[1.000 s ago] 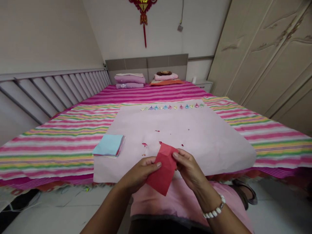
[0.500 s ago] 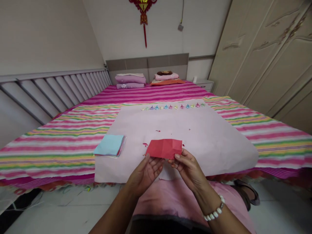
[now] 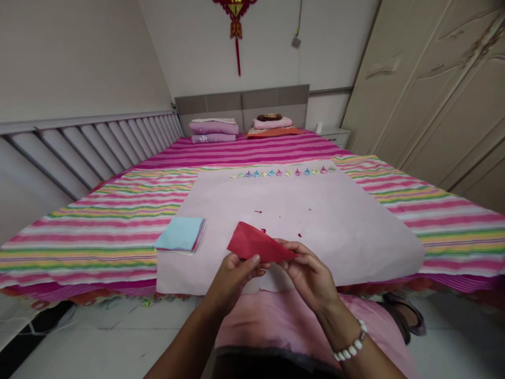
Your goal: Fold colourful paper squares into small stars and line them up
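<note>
A folded sheet of red paper (image 3: 252, 245) is held up between both hands, above the near part of a pale sheet (image 3: 335, 221) spread on the bed. My left hand (image 3: 235, 276) pinches its lower edge, thumb on top and fingers underneath. At the paper's narrow right end, my right hand (image 3: 310, 271) grips it between thumb and fingers. The paper now tapers toward the right, with a crease running across it. To the left lies a stack of square paper (image 3: 180, 234), light blue on top.
Small folded paper pieces (image 3: 279, 172) in several colours form a row along the sheet's far edge. Red scraps (image 3: 299, 235) lie near my hands. Folded bedding (image 3: 213, 129) sits by the headboard; a metal rail (image 3: 98, 137) runs along the left.
The red paper has gone from a flat rectangle to a shape tapering to the right. My left thumb has moved onto its lower edge. The view has shifted slightly.
</note>
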A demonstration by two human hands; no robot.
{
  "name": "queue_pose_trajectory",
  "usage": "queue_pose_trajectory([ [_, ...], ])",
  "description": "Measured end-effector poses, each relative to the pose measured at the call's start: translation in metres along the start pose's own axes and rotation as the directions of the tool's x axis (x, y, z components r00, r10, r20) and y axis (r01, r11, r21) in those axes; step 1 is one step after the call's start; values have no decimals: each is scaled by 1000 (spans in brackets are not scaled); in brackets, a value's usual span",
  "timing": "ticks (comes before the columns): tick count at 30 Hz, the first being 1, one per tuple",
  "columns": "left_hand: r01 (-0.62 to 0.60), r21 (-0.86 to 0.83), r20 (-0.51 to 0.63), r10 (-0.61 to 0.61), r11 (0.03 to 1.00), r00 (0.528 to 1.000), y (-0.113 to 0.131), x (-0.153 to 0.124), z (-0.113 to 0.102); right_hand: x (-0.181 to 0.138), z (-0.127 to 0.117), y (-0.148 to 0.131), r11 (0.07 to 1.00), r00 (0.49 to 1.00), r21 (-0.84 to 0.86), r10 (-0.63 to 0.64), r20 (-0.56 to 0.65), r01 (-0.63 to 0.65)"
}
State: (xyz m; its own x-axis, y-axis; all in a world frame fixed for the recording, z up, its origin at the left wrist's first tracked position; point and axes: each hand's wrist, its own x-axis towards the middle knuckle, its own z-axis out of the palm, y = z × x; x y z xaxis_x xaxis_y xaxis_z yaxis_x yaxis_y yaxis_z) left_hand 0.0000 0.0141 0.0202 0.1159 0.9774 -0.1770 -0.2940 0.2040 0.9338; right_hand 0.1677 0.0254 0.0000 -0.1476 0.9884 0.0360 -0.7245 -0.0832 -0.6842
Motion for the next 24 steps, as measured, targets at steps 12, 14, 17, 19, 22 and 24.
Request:
queue_pose_trajectory([
  [12, -654, 558, 316, 598, 511, 737, -9, -14, -14, -6, 6, -11, 991, 990, -10, 137, 15, -137],
  [14, -653, 575, 340, 582, 493, 739, -10, -14, -17, -5, 6, -12, 985, 985, 16, 174, 19, -174],
  [17, -651, 586, 396, 531, 482, 749, -8, -12, -20, -4, 6, -11, 966, 967, 44, 253, 21, -254],
  [19, -649, 590, 419, 506, 479, 754, -5, -10, -21, -5, 4, -9, 955, 955, 24, 296, 3, -296],
  [22, -636, 605, 412, 494, 480, 765, -3, -9, -23, -7, 2, -6, 945, 945, -29, 325, -32, -326],
  [24, -620, 613, 386, 498, 490, 776, -4, -10, -23, -7, 2, -5, 941, 942, -56, 332, -52, -335],
])
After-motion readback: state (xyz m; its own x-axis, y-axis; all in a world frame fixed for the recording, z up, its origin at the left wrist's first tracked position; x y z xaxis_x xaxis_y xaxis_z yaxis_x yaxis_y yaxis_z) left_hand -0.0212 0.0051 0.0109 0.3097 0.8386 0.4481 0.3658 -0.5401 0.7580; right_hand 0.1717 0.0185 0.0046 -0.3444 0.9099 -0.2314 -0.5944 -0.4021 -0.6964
